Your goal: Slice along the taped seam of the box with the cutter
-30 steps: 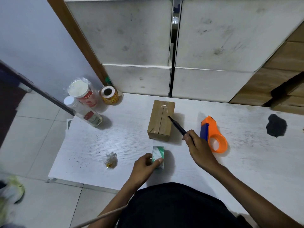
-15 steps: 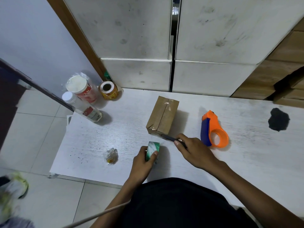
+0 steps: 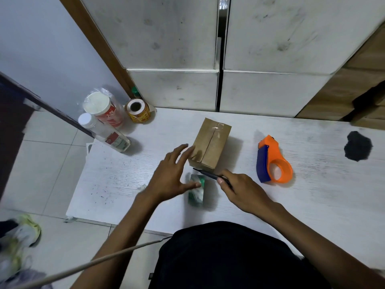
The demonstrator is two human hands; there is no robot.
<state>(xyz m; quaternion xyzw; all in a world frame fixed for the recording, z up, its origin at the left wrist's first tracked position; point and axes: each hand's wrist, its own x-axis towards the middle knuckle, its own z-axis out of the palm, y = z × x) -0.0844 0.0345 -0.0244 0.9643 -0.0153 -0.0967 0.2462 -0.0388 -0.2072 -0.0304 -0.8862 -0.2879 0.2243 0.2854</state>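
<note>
Head camera looks steeply down, close over the white table (image 3: pixel 291 205).

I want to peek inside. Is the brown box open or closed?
Closed. The brown box has its top flaps meeting along the middle, with shiny clear tape over the seam. No gap shows.

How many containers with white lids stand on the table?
2, both at the far left corner: the red-labelled jar in clear wrap by the wall, and the clear bottle just in front. None seems hidden.

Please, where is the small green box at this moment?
In the head view, the small green box lies on the white table between both hands, just in front of the brown cardboard box, beside the left hand.
</note>
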